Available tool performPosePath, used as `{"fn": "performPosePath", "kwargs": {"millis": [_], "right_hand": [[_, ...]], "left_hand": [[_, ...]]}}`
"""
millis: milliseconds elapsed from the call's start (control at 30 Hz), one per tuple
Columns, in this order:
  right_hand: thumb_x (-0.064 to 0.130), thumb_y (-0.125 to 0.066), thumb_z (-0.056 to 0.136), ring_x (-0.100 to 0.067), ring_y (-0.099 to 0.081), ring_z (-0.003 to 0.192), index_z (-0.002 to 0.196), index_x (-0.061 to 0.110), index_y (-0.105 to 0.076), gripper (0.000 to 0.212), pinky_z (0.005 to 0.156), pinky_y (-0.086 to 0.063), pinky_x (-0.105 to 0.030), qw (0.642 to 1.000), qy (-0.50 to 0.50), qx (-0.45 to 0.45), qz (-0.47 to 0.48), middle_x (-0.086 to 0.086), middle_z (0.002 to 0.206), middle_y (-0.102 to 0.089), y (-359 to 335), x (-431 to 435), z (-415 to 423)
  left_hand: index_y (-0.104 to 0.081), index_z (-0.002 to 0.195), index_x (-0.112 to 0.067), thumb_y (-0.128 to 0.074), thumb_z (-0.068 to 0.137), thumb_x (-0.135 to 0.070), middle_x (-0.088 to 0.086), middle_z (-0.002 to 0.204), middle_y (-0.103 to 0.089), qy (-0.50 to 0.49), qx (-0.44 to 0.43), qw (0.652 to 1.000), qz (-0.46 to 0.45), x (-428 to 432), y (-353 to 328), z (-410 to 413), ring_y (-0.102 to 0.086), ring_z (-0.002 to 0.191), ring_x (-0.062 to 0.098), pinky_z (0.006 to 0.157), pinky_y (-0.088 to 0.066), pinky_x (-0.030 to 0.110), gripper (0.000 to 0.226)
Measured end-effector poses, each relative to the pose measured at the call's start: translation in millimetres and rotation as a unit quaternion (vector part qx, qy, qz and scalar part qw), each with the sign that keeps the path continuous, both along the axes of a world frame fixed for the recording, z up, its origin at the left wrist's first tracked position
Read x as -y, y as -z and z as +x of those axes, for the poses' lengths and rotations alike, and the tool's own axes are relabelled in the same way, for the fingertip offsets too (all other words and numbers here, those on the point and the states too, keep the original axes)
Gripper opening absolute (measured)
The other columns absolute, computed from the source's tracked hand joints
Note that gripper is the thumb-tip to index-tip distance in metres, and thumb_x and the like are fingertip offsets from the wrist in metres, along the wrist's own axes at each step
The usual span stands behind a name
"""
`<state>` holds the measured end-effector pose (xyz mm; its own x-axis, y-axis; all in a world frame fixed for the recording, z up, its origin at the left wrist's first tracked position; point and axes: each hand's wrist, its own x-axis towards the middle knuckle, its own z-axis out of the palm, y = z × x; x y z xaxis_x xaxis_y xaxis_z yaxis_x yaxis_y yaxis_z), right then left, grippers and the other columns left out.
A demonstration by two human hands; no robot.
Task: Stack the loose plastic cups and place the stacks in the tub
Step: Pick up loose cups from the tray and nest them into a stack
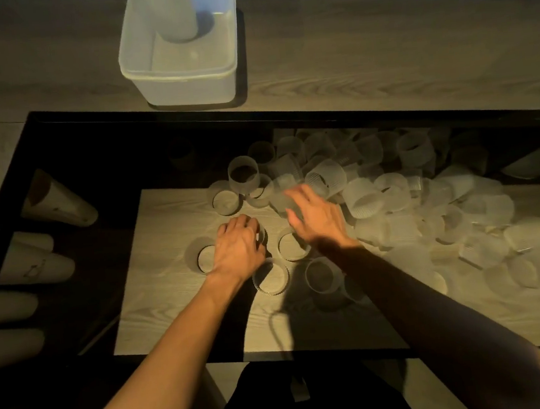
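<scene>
The left hand (239,245) lies palm down in the middle of the frame, its fingers curled over a ribbed cup (262,236) that it mostly hides. Just to its right the right hand (313,218) reaches forward with fingers spread over a blurred cup (281,200); the blur leaves it unclear whether it grasps that cup or only touches it.

Around the hands, four upright cups (294,246) stand apart on the glass surface (180,312), mouths up. Beyond and to the right a heap of cups (393,192) lies tumbled, translucent and overlapping, so single cups are hard to pick out.

At the upper centre, past the dark edge of the surface, sits the translucent tub (185,90), with one stack (178,15) standing in it, its top cut off by the frame. Along the left edge several cream cups (57,205) lie on their sides in shadow; I cannot tell whether they rest on the glass or beneath it.
</scene>
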<state>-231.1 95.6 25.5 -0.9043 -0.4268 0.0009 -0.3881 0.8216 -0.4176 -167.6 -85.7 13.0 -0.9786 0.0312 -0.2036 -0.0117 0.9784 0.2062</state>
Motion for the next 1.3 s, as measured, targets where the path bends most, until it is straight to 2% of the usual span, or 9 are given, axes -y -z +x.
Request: {"fn": "performPosePath", "kwargs": {"millis": [100, 367, 500, 600, 667, 833, 933, 1200, 1300], "right_hand": [[0.023, -0.059, 0.098, -0.021, -0.058, 0.118, 0.149, 0.021, -0.042, 0.054, 0.095, -0.052, -0.038, 0.999, 0.001, -0.002, 0.043, -0.004, 0.15, -0.041, -2, 14, -22], [0.028, -0.05, 0.102, -0.014, -0.052, 0.104, 0.112, 0.022, -0.06, 0.015, 0.084, -0.045, -0.031, 0.996, -0.076, -0.027, 0.034, 0.002, 0.116, -0.058, 3, 14, -11], [0.025, -0.052, 0.099, -0.012, -0.053, 0.094, 0.109, 0.016, -0.063, 0.017, 0.079, -0.053, -0.036, 0.985, -0.17, 0.004, 0.003, -0.002, 0.117, -0.058, 1, 7, 8], [0.028, -0.051, 0.1, -0.009, -0.056, 0.09, 0.133, 0.018, -0.053, 0.035, 0.075, -0.051, -0.025, 0.992, -0.105, 0.059, -0.031, 0.0, 0.142, -0.039, -2, 0, 16], [0.03, -0.05, 0.101, -0.012, -0.058, 0.094, 0.137, 0.017, -0.049, 0.038, 0.075, -0.048, -0.023, 0.998, -0.026, 0.06, -0.021, -0.002, 0.14, -0.038, 0, -6, 14], [0.043, -0.056, 0.098, -0.023, -0.055, 0.113, 0.139, 0.019, -0.045, 0.049, 0.085, -0.054, -0.035, 0.984, 0.031, 0.059, 0.167, -0.009, 0.138, -0.043, 13, -2, -1], [0.024, -0.063, 0.096, -0.027, -0.052, 0.118, 0.142, 0.017, -0.045, 0.05, 0.09, -0.053, -0.039, 0.973, 0.041, 0.073, 0.216, -0.011, 0.14, -0.044, 12, 9, -7], [0.011, -0.055, 0.099, -0.029, -0.059, 0.107, 0.132, 0.011, -0.06, 0.034, 0.085, -0.053, -0.041, 0.989, 0.015, -0.014, 0.146, -0.013, 0.13, -0.054, 10, 21, -19], [0.009, -0.052, 0.1, -0.03, -0.063, 0.098, 0.125, 0.013, -0.066, 0.03, 0.081, -0.054, -0.04, 0.991, 0.03, 0.028, 0.126, -0.013, 0.12, -0.061, 11, 30, -21]], "left_hand": [[-0.054, 0.126, -0.017, -0.066, 0.088, -0.029, 0.005, 0.129, -0.057, -0.019, -0.004, 0.999, 0.036, 0, -1, 1, -0.053, 0.122, 0.023, 0.107, -0.039, 0.039, 0.043], [-0.029, 0.154, -0.02, -0.068, 0.093, -0.021, 0.008, 0.157, -0.028, -0.068, -0.098, 0.981, 0.155, 1, -7, 4, -0.059, 0.117, 0.025, 0.1, -0.051, 0.042, 0.072], [-0.057, 0.133, -0.019, -0.068, 0.093, -0.029, 0.008, 0.158, -0.029, -0.028, -0.09, 0.99, 0.103, 4, -5, 6, -0.062, 0.113, 0.027, 0.097, -0.053, 0.043, 0.042], [-0.069, 0.112, -0.016, -0.068, 0.092, -0.032, 0.006, 0.154, -0.037, -0.045, -0.071, 0.991, 0.108, 6, -7, 21, -0.061, 0.116, 0.028, 0.097, -0.052, 0.043, 0.025], [-0.07, 0.108, -0.016, -0.07, 0.092, -0.033, 0.005, 0.153, -0.037, -0.062, -0.072, 0.989, 0.115, 7, -9, 35, -0.061, 0.115, 0.027, 0.097, -0.053, 0.043, 0.023], [-0.071, 0.104, -0.017, -0.068, 0.091, -0.037, 0.006, 0.148, -0.04, -0.067, -0.106, 0.986, 0.11, 12, -10, 74, -0.061, 0.108, 0.022, 0.09, -0.057, 0.041, 0.023], [-0.071, 0.103, -0.016, -0.069, 0.091, -0.036, 0.007, 0.146, -0.042, -0.086, -0.107, 0.985, 0.104, 15, -7, 97, -0.061, 0.113, 0.022, 0.095, -0.053, 0.038, 0.023], [-0.072, 0.102, -0.017, -0.072, 0.09, -0.035, 0.005, 0.146, -0.042, -0.125, -0.103, 0.981, 0.106, 21, -4, 119, -0.063, 0.109, 0.022, 0.091, -0.057, 0.039, 0.021], [-0.071, 0.101, -0.017, -0.073, 0.089, -0.033, 0.006, 0.145, -0.042, -0.129, -0.114, 0.979, 0.113, 24, -2, 122, -0.063, 0.11, 0.023, 0.091, -0.057, 0.041, 0.021]]}}
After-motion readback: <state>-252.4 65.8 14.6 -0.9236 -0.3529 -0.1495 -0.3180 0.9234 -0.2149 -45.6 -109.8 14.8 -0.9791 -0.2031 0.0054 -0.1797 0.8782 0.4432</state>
